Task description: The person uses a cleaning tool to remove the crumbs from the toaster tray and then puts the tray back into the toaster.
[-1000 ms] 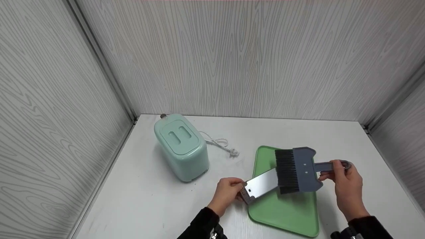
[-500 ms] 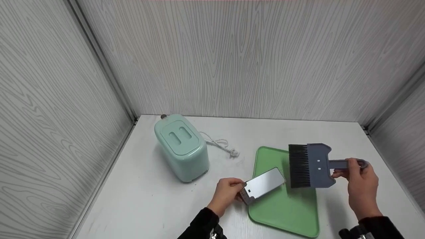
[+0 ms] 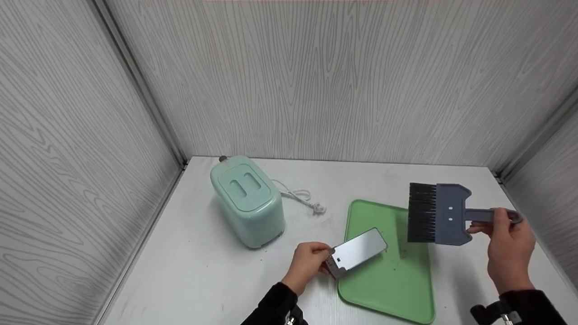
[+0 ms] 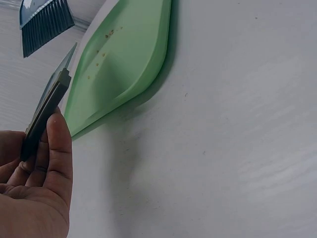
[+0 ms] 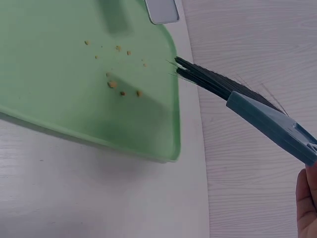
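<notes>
My left hand pinches the grey end of a silver crumb tray, whose flat metal plate tilts out over a green tray. In the left wrist view the crumb tray shows edge-on between thumb and fingers. My right hand grips the handle of a blue-grey brush with black bristles, held up at the green tray's right side, bristles pointing left and apart from the crumb tray. Small brown crumbs lie scattered on the green tray.
A mint-green toaster with its lid on stands left of my hands. Its white cord and plug lie behind it on the white table. Wood-grain panels enclose the table at the back and sides.
The brush has moved right and up, off the crumb tray, uncovering the plate's far end and crumbs on the green tray. The left hand and crumb tray have stayed in place.
</notes>
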{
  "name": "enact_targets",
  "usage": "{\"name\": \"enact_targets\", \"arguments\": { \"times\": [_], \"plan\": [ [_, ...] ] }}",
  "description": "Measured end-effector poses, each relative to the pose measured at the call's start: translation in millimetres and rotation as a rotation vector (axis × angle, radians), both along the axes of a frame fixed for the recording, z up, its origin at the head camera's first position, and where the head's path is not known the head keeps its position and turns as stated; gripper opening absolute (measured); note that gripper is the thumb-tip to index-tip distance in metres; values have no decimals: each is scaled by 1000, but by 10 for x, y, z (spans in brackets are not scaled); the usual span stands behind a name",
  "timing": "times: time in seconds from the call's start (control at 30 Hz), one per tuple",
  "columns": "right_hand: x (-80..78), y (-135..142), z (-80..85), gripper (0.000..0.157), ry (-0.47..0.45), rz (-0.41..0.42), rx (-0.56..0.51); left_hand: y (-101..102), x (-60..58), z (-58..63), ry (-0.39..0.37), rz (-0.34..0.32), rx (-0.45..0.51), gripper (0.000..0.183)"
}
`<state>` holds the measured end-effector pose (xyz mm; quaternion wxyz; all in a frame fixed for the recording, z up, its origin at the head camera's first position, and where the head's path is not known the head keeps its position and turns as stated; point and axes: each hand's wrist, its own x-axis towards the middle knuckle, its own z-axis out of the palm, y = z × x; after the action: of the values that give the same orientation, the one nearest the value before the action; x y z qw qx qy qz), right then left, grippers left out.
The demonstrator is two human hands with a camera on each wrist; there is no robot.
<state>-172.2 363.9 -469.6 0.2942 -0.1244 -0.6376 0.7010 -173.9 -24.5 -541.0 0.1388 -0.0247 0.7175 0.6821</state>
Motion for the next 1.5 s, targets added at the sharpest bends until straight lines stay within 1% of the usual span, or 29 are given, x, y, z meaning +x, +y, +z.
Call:
{"name": "enact_targets", "arguments": {
  "times": [0.2,0.37,0.6,0.77,0.93,1.03,1.17,1.33,1.5],
  "plan": [
    [-65,-74,104,24,98,19,7,-4,2,-11,-6,8,13,19],
    [-113,-187,192,27,156,70,0,15,-2,-25,0,11,9,17],
    [-105,-417,306,30,137,105,25,39,3,-31,9,11,16,18],
    [-108,-598,332,33,136,126,48,40,10,-26,7,7,21,19],
    [-141,-747,309,30,135,145,90,56,7,-51,17,11,7,19],
    [-163,-804,279,28,117,144,129,60,9,-63,18,14,9,19],
    [-183,-834,214,29,62,130,238,55,20,-52,12,16,14,18],
    [-177,-829,88,33,-3,123,376,62,16,-44,13,14,9,18],
    [-147,-820,-16,33,-38,112,446,51,17,-32,11,7,5,19]
  ]
}}
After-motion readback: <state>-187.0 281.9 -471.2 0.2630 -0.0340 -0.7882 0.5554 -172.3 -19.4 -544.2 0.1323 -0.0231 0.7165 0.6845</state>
